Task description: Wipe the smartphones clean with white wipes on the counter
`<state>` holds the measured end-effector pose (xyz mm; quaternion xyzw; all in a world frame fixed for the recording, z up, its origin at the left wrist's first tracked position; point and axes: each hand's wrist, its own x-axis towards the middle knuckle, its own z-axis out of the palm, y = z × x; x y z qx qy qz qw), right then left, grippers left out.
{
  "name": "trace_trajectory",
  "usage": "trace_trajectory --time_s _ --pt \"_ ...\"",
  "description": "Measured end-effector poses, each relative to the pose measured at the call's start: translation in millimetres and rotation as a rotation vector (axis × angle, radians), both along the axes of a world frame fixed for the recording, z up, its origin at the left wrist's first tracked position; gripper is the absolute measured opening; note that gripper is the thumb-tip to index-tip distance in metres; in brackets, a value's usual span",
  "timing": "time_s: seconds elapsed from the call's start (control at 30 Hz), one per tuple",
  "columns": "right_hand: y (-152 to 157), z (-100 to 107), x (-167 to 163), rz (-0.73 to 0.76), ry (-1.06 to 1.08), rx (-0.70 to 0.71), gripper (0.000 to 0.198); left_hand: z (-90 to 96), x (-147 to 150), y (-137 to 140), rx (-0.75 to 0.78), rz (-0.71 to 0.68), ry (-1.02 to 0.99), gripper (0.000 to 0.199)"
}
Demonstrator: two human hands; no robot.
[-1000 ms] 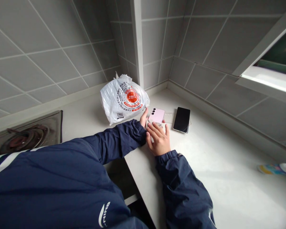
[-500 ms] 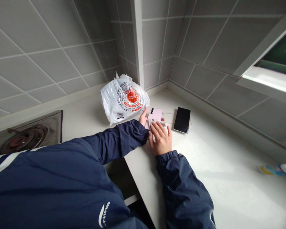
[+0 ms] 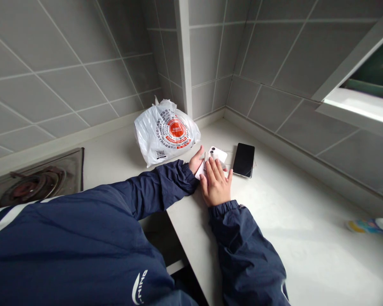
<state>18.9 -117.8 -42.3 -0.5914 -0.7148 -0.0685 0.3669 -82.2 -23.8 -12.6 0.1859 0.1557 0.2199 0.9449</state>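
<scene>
My left hand (image 3: 195, 162) grips a pale pink phone (image 3: 222, 155) by its left edge, above the white counter. The phone's back faces up, with its dark camera lenses at the far end. My right hand (image 3: 216, 187) lies over the phone, fingers stretched, pressing a whitish tissue (image 3: 208, 158) against its back. Part of the tissue and of the phone is hidden under those fingers. Just to the right, a black-screened device (image 3: 244, 159) lies on the counter.
A white plastic bag (image 3: 166, 134) with red and black print stands behind my left hand. At far left is a gas stove (image 3: 35, 185). A blurred, colourful item (image 3: 368, 225) lies at the right. Tiled walls meet behind the counter (image 3: 293, 204).
The phone has turned clockwise and its camera end has shifted right. The tissue under my right fingers now sits nearer the lenses. My left hand has moved slightly right.
</scene>
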Motion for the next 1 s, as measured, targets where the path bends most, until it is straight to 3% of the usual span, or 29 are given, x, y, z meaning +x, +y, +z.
trace_trajectory --time_s 0.3,0.57,0.77,1.0 --pt "3 -4 2 -0.104 0.049 0.036 0.048 -4.4 7 2 0.023 0.068 0.001 0.092" --pt "-4 7 -1 0.172 0.032 0.162 0.029 -2.4 -4 9 0.044 0.045 0.182 0.115" --pt "-4 9 -2 0.187 0.011 0.135 0.032 -0.9 -3 9 0.006 0.005 0.220 0.122" --pt "-2 8 -3 0.068 -0.067 0.073 0.049 5.1 6 -8 -0.026 0.144 0.183 0.095"
